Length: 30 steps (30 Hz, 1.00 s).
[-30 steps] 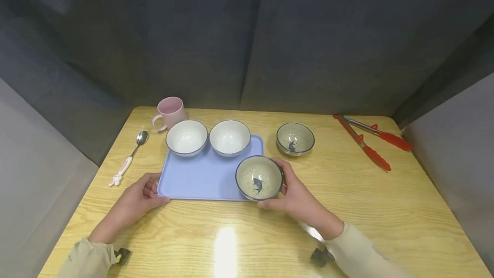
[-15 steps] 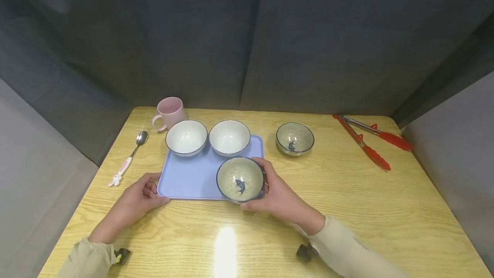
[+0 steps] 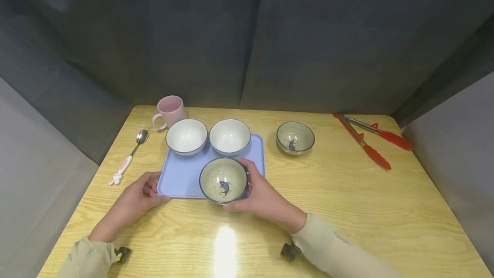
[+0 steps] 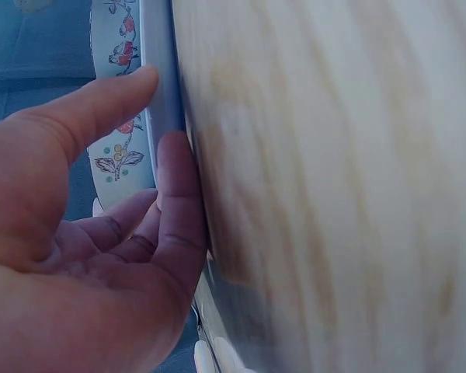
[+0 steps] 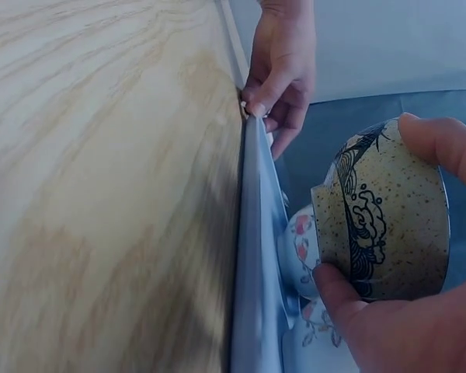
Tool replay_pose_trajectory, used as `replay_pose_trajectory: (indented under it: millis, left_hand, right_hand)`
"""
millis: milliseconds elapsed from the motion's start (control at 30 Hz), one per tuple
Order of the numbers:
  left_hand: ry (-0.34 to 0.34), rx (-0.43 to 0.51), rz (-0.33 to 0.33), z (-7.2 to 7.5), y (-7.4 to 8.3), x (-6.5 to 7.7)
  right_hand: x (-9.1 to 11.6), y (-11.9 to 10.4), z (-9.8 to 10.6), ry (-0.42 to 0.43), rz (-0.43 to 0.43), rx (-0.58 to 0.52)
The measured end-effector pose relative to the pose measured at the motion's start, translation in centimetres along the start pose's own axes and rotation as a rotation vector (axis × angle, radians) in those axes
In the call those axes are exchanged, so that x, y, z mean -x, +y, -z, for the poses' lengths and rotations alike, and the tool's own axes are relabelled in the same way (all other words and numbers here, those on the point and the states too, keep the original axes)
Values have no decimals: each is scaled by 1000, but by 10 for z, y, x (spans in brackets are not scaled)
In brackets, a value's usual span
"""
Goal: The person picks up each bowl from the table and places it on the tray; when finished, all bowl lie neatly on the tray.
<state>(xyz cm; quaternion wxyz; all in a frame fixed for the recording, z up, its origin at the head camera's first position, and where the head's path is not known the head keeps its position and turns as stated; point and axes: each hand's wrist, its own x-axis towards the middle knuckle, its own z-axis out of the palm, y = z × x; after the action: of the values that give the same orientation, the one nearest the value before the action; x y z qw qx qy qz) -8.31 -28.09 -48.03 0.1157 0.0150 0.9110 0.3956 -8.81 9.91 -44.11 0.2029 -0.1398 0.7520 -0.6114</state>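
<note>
The blue tray (image 3: 181,179) lies between the hands and extends beyond them. At its near corner the left hand (image 3: 135,200) pinches the edge, thumb at the near side, other fingers partly curled against the adjoining side. The right hand (image 3: 264,196), thumb and fingers spread wide, grips the side of the speckled bowl (image 3: 216,175), holding it above the tray, leftward of that hand. Beyond both hands stand two white bowls (image 3: 230,135).
</note>
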Motion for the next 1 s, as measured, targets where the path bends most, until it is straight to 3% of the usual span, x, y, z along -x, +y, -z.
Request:
replay_pose_trajectory:
  millis: [467, 1000]
  left_hand:
    - [2, 4, -12, 0, 0, 1]
    - [6, -1, -25, 1, 4, 3]
  right_hand:
    - [-29, 5, -26, 0, 23, 109]
    - [-57, 11, -61, -13, 78, 82]
